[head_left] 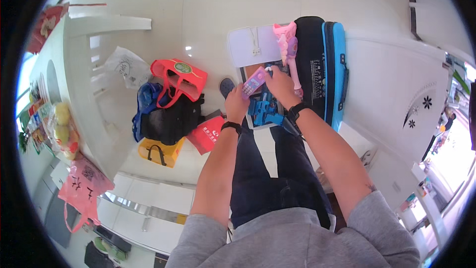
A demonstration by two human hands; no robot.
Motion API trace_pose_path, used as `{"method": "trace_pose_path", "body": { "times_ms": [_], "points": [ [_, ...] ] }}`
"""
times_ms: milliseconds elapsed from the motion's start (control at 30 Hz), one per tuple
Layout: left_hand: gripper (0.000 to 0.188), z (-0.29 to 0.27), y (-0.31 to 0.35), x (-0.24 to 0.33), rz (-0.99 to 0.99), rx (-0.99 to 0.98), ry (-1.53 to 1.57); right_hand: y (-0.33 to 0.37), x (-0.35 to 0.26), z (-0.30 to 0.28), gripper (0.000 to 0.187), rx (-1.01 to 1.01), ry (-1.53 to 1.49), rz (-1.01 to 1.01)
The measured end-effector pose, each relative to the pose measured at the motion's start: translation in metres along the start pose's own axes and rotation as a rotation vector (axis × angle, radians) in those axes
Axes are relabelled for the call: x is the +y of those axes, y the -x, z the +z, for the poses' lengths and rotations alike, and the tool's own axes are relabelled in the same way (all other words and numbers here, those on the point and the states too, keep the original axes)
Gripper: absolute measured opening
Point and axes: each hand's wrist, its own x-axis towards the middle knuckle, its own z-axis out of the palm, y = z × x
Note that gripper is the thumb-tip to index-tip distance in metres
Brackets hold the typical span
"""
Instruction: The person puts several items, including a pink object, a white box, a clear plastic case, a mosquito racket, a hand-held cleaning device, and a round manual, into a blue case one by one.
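A pink and purple toy phone (pixel 254 83) with a keypad is held up in front of me, tilted. My left hand (pixel 237 102) is closed on its lower left end. At the upper right end, by a small white loop, the fingers of my right hand (pixel 280 87) are closed on the phone. Just below it lies a blue toy gun (pixel 267 112), partly covered by my right wrist. Beyond my right hand a pink toy (pixel 287 52) with a long handle rests beside a white lid-like panel (pixel 243 49), which has a pale cord on it.
To the right stand a black case (pixel 310 69) and a bright blue suitcase (pixel 335 74). On the floor at left are a red tote bag (pixel 191 75), a black backpack (pixel 171 121), a yellow bag (pixel 171 153) and a red paper bag (pixel 206 135). A dark shoe (pixel 226 86) shows near the panel.
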Motion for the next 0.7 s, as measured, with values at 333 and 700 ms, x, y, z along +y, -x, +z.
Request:
{"method": "trace_pose_path", "body": {
  "times_ms": [333, 700],
  "points": [
    [0.04, 0.009, -0.001, 0.004, -0.019, 0.009, -0.036, -0.009, 0.009, 0.026, 0.067, -0.181, -0.295, 0.153],
    [0.066, 0.005, 0.007, 0.008, -0.062, 0.039, 0.038, 0.03, 0.018, 0.035, 0.065, -0.237, -0.525, 0.146]
  ]
}}
